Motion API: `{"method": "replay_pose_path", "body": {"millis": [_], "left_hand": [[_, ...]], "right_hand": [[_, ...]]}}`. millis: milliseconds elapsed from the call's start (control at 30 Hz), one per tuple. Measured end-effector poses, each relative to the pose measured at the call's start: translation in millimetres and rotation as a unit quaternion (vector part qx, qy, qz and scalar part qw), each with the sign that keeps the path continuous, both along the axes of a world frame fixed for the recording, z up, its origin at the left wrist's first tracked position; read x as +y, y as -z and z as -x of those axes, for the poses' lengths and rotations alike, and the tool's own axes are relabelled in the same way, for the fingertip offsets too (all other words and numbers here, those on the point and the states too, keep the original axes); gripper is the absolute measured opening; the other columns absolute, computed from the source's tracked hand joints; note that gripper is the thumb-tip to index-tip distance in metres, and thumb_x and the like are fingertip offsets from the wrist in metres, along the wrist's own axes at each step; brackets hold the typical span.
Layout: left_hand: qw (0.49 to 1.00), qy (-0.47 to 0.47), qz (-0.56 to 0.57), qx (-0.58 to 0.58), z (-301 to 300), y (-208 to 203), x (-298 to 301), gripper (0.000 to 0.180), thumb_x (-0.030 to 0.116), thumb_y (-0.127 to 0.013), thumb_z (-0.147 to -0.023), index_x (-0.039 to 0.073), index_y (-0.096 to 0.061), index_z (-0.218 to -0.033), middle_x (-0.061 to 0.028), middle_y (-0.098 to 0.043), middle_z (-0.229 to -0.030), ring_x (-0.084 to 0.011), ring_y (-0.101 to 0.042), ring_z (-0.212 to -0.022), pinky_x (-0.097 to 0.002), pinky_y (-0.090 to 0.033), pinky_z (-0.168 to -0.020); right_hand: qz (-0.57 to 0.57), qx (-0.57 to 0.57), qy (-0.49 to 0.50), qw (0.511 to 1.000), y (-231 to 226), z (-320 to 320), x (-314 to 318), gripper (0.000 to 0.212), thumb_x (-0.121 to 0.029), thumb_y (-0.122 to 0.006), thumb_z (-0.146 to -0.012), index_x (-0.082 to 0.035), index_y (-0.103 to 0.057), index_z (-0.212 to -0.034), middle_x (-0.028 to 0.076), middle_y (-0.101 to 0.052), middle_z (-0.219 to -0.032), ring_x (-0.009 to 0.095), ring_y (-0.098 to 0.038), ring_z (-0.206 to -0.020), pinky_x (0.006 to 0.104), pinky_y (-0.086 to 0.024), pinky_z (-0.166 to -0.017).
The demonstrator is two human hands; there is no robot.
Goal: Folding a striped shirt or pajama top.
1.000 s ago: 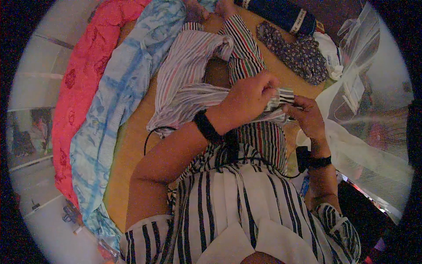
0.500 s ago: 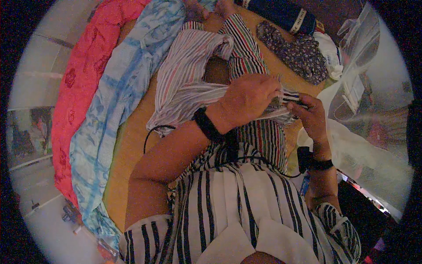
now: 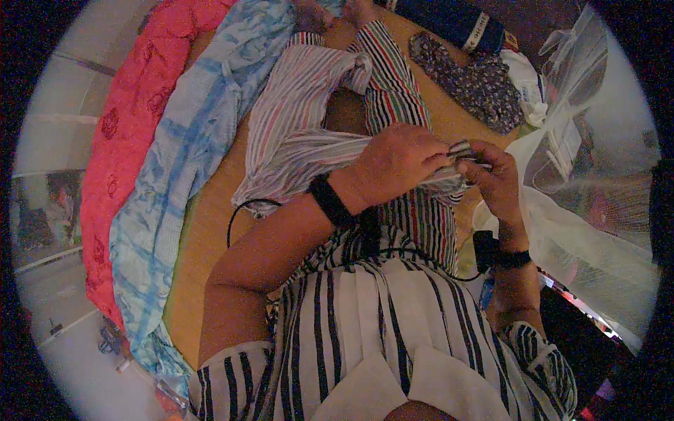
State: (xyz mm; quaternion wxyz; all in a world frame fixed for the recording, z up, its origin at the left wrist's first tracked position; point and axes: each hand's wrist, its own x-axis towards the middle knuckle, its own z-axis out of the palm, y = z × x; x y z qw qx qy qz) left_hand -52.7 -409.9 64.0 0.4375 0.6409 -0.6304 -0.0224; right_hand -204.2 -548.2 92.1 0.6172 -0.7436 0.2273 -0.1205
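A thin white cloth with pink and grey stripes [image 3: 288,126] lies bunched across my lap and legs. My left hand [image 3: 397,161] is closed on its right end, fingertips pinched together. Close beside it, my right hand [image 3: 497,184] pinches the same end between thumb and bent fingers. A small folded bit of the cloth edge [image 3: 458,149], with dark bands, sticks up between the two hands. The fingertips hide part of it, so I cannot tell whether anything small is held there too.
I sit on a brown surface [image 3: 210,217], legs stretched out in striped trousers [image 3: 393,84]. To the left lie blue-and-white cloth [image 3: 172,182] and red cloth [image 3: 126,168]. At the far right are a dark patterned cloth [image 3: 470,84], a navy bundle [image 3: 449,24] and sheer white material [image 3: 583,231].
My right hand has shifted slightly left, nearer the left hand. The dark-banded edge, stretched between the hands before, now stands folded up between the fingertips.
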Motion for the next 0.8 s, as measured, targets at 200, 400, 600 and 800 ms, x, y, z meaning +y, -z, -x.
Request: {"method": "replay_pose_path", "body": {"millis": [200, 400, 600, 800], "left_hand": [[0.987, -0.127, -0.014, 0.099, -12, -12, -6, 0.021, 0.025, -0.062, -0.080, 0.004, -0.065, -0.083, -0.0129, -0.064, -0.080, -0.0283, -0.062, -0.072, -0.0376, -0.049, -0.064], [0.978, -0.057, -0.080, 0.185, 3, -13, -18, 0.019, 0.022, -0.062, -0.078, 0.004, -0.065, -0.081, -0.0146, -0.064, -0.075, -0.0296, -0.063, -0.069, -0.0372, -0.048, -0.062], [0.966, -0.033, -0.071, 0.246, 6, -6, -16, 0.018, 0.019, -0.062, -0.076, 0.002, -0.066, -0.080, -0.0162, -0.063, -0.072, -0.0307, -0.062, -0.067, -0.0383, -0.048, -0.061], [0.962, -0.023, -0.082, 0.258, 2, -8, -10, 0.018, 0.019, -0.061, -0.077, 0.001, -0.065, -0.081, -0.0168, -0.063, -0.074, -0.0304, -0.062, -0.069, -0.0378, -0.048, -0.064]], "right_hand": [[-0.022, 0.014, 0.030, 0.999, -11, 2, 5, 0.039, -0.007, -0.070, -0.074, -0.001, -0.058, -0.110, 0.006, -0.065, -0.088, 0.013, -0.061, -0.078, 0.0260, -0.050, -0.068], [0.145, -0.004, -0.026, 0.989, -5, 2, 11, 0.026, -0.007, -0.072, -0.072, 0.000, -0.063, -0.095, 0.008, -0.065, -0.087, 0.014, -0.062, -0.078, 0.0268, -0.051, -0.070], [0.182, 0.029, -0.059, 0.981, -10, 0, 3, 0.024, -0.009, -0.070, -0.073, -0.001, -0.063, -0.095, 0.009, -0.066, -0.092, 0.018, -0.063, -0.085, 0.0287, -0.050, -0.077], [0.185, 0.002, -0.026, 0.982, -8, -2, 7, 0.017, -0.003, -0.069, -0.073, 0.000, -0.063, -0.089, 0.008, -0.065, -0.088, 0.014, -0.061, -0.079, 0.0253, -0.049, -0.070]]}}
